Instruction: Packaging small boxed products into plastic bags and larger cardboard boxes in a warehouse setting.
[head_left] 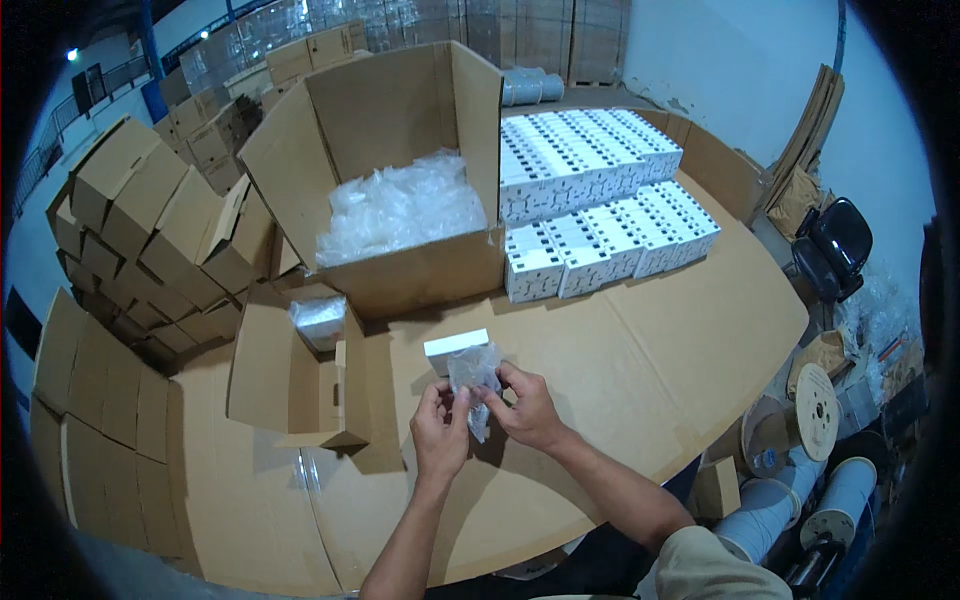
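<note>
Between both hands, over the table's near middle, is a clear plastic bag (pixel 474 367). A white box-shaped unit (pixel 455 343) lies at the far end of the bag; whether it is partly inside, I cannot tell. My left hand (pixel 440 432) pinches the bag's near left side. My right hand (pixel 524 405) grips its right side with thumb and fingers. To the left stands an open small carton (pixel 290 385) with a bubble-wrapped item (pixel 319 320) in its far end. Behind it a large open carton (pixel 410 270) holds a heap of clear plastic bags (pixel 405 208).
Stacks of white units (pixel 610 240) cover the table's far right. Piled brown cartons (pixel 150 215) rise at the left, with flattened-looking cartons (pixel 110 430) nearer. The cardboard-covered table (pixel 640 400) curves to the right, beyond which are cable reels (pixel 815 410) and a black chair (pixel 835 245).
</note>
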